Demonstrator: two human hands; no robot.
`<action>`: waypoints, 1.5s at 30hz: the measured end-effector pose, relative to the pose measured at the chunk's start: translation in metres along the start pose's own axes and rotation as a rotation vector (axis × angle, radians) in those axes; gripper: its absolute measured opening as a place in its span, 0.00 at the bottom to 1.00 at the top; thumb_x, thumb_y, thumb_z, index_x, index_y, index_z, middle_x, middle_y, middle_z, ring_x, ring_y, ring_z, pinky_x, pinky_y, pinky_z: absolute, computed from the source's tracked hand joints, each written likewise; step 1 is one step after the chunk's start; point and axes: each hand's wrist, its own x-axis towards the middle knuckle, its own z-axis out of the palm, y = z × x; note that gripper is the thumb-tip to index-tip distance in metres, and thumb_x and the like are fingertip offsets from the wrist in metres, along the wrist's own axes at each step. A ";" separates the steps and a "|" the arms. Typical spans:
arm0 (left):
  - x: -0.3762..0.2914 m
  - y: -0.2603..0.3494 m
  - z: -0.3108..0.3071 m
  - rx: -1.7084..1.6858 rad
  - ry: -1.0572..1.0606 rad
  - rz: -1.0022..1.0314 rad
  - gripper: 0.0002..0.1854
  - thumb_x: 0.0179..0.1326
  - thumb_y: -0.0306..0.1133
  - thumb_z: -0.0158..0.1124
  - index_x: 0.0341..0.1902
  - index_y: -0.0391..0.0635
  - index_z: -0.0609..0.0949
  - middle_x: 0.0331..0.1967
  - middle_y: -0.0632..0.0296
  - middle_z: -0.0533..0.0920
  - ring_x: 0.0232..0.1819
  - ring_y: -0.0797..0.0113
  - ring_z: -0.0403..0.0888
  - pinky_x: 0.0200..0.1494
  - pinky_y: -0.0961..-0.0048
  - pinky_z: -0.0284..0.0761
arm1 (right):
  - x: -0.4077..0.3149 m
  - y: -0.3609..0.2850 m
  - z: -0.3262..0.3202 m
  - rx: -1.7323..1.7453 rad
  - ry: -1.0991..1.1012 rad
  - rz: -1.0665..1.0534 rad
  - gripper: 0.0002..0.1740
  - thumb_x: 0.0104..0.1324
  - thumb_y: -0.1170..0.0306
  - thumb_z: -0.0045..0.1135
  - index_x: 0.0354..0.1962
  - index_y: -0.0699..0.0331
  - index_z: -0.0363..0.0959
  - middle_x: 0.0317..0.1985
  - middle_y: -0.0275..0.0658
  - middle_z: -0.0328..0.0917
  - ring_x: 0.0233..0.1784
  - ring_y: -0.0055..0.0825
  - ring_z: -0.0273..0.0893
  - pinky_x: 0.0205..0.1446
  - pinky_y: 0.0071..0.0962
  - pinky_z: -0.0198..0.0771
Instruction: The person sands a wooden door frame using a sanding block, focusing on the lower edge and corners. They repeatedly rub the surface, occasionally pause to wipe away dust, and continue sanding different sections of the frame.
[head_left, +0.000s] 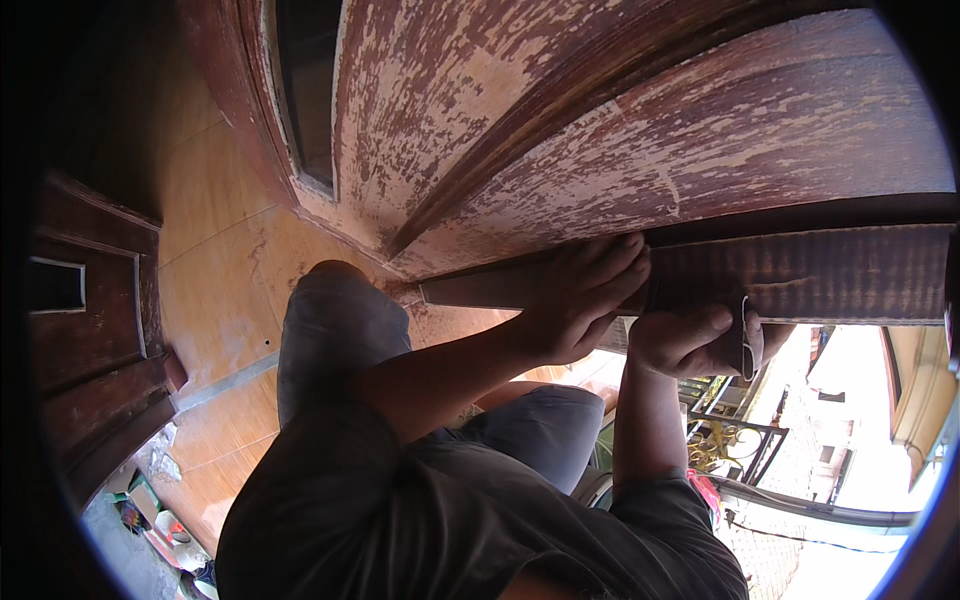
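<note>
A dark brown wooden frame member (795, 274) runs beside a wooden door (480, 97) whose paint is worn through to pale wood in many patches. My left hand (589, 296) lies flat across the frame member, its fingertips by the door's edge, with no object seen in it. Just to its right, my right hand (686, 341) grips a folded sheet of what looks like sandpaper (739, 341) between thumb and fingers, against the frame's lower edge. The sheet's working face is hidden.
My bent knees (341, 322) rest near the tiled floor (217, 247). Another dark wooden door or panel (90, 315) stands at the left. At the lower left lies a box (154, 517) of mixed items. A metal railing (739, 450) with yellow ornaments shows outside at the right.
</note>
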 end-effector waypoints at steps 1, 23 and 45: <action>-0.002 -0.001 -0.001 0.001 0.064 0.052 0.30 0.63 0.25 0.59 0.70 0.38 0.71 0.74 0.41 0.65 0.78 0.35 0.55 0.77 0.40 0.50 | 0.001 0.000 -0.001 -0.008 -0.038 -0.026 0.15 0.75 0.68 0.44 0.56 0.61 0.62 0.68 0.60 0.55 0.72 0.52 0.60 0.72 0.52 0.68; -0.004 0.004 -0.006 0.020 0.201 0.078 0.28 0.61 0.24 0.61 0.66 0.34 0.73 0.71 0.38 0.68 0.74 0.34 0.61 0.75 0.42 0.55 | 0.001 0.000 0.002 -0.053 -0.002 -0.056 0.17 0.74 0.67 0.44 0.57 0.62 0.61 0.69 0.62 0.54 0.73 0.54 0.60 0.70 0.52 0.69; -0.026 -0.022 0.004 0.144 0.118 0.020 0.26 0.61 0.29 0.65 0.63 0.35 0.76 0.69 0.41 0.71 0.74 0.35 0.61 0.74 0.40 0.55 | 0.002 -0.001 0.002 -0.020 -0.035 -0.075 0.18 0.76 0.66 0.43 0.61 0.56 0.62 0.66 0.58 0.58 0.68 0.50 0.65 0.66 0.49 0.72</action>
